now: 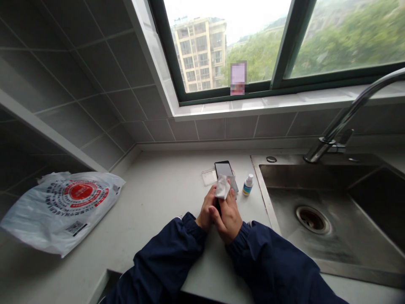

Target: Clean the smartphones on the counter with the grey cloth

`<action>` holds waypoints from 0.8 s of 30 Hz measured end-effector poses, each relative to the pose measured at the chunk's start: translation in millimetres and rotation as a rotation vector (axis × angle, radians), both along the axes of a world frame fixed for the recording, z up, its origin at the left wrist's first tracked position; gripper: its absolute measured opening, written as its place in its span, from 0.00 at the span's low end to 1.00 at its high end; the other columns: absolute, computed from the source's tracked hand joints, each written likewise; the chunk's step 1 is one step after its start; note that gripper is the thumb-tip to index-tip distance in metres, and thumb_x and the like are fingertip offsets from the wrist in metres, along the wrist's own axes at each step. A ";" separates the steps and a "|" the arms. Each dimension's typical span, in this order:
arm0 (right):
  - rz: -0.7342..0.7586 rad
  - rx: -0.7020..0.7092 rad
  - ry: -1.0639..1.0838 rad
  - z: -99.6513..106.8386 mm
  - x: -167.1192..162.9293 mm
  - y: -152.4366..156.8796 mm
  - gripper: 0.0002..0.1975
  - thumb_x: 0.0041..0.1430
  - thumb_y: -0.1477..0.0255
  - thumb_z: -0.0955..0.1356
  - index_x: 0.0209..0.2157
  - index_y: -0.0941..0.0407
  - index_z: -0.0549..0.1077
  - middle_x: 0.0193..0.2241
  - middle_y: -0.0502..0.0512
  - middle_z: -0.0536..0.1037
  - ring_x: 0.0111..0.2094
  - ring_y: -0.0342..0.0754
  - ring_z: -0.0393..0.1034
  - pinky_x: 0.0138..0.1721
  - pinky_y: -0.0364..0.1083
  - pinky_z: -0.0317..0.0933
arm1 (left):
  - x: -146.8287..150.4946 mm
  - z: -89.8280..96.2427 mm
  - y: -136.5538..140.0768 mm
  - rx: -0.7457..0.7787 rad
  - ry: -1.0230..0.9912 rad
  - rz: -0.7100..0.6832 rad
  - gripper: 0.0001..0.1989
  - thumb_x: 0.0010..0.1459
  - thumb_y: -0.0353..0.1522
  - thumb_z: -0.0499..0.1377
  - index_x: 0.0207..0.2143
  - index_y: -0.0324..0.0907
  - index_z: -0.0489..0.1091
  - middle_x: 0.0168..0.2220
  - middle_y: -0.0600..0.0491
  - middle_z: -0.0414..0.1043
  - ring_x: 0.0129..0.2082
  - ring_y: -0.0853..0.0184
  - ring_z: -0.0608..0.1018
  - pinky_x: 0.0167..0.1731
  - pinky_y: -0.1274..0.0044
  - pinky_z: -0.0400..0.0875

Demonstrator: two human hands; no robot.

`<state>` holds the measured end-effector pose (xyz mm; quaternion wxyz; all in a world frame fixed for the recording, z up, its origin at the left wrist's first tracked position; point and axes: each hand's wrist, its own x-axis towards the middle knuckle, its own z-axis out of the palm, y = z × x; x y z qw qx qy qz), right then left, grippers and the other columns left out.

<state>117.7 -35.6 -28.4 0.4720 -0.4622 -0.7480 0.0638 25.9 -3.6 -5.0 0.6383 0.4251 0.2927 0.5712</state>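
Note:
My left hand [206, 212] and my right hand [228, 216] are together above the counter, fingers closed around a crumpled white cloth [222, 187]. It sticks up at the fingertips. Between my palms a narrow dark strip shows; what it belongs to is mostly hidden. Just beyond the cloth lies a smartphone [223, 168] with a grey screen, its lower part partly covered by the cloth and fingers. A clear plastic case [208, 177] rests at the phone's left. To the right of my right hand a small white-capped bottle [248, 185] stands upright.
A steel sink [344, 236] with a drain [313, 219] is on the right, under a chrome faucet [335, 122]. A white plastic bag [69, 207] with red print lies at the left on the pale counter [161, 185]. Tiled walls and a window [253, 46] are behind.

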 end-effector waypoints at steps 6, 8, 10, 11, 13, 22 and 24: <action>-0.065 0.003 0.063 3.8 4.4 3.5 0.35 0.72 0.61 0.57 0.72 0.57 0.37 0.73 0.64 0.38 0.72 0.66 0.32 0.67 0.70 0.41 | -1.1 -6.9 -1.2 0.118 0.172 -0.065 0.19 0.65 0.43 0.54 0.49 0.40 0.74 0.54 0.45 0.74 0.57 0.53 0.72 0.62 0.64 0.60; -0.012 -0.012 0.049 3.6 3.2 2.8 0.35 0.72 0.61 0.57 0.72 0.57 0.39 0.72 0.65 0.40 0.72 0.65 0.32 0.67 0.71 0.42 | -1.8 -5.3 0.1 0.092 0.114 -0.032 0.19 0.64 0.43 0.56 0.49 0.40 0.74 0.55 0.45 0.74 0.58 0.54 0.72 0.62 0.66 0.60; 0.075 -0.049 0.015 3.8 1.6 1.1 0.35 0.72 0.61 0.57 0.72 0.58 0.41 0.72 0.66 0.44 0.72 0.65 0.33 0.67 0.70 0.43 | -1.8 -0.8 1.2 0.007 -0.001 0.030 0.17 0.62 0.42 0.57 0.46 0.41 0.75 0.51 0.47 0.77 0.53 0.58 0.75 0.59 0.68 0.64; 0.122 -0.074 -0.003 4.0 0.7 -0.1 0.35 0.72 0.60 0.58 0.72 0.59 0.42 0.71 0.67 0.46 0.72 0.64 0.33 0.67 0.70 0.44 | -1.9 2.2 1.8 -0.054 -0.070 0.069 0.15 0.61 0.42 0.58 0.43 0.42 0.75 0.46 0.49 0.78 0.48 0.60 0.78 0.56 0.69 0.67; 0.206 -0.124 -0.029 4.4 -1.5 -2.8 0.35 0.71 0.59 0.58 0.71 0.62 0.44 0.71 0.68 0.48 0.72 0.63 0.34 0.67 0.68 0.45 | -3.1 8.2 4.0 -0.198 -0.208 0.128 0.13 0.60 0.42 0.60 0.37 0.42 0.74 0.35 0.52 0.78 0.35 0.65 0.79 0.48 0.71 0.72; 0.444 -0.259 -0.098 3.7 -9.2 -11.0 0.34 0.71 0.57 0.58 0.68 0.65 0.55 0.69 0.70 0.54 0.72 0.61 0.39 0.68 0.64 0.47 | -27.7 14.2 28.7 -0.473 -0.212 0.321 0.27 0.59 0.49 0.53 0.39 0.34 0.76 0.27 0.48 0.77 0.19 0.68 0.73 0.22 0.77 0.68; 0.443 -0.252 -0.098 3.1 -9.4 -11.0 0.33 0.71 0.57 0.59 0.68 0.64 0.56 0.69 0.70 0.55 0.72 0.61 0.39 0.68 0.64 0.48 | -30.1 12.5 30.4 -0.448 -0.209 0.324 0.26 0.60 0.49 0.53 0.40 0.35 0.76 0.31 0.48 0.79 0.21 0.68 0.75 0.22 0.77 0.68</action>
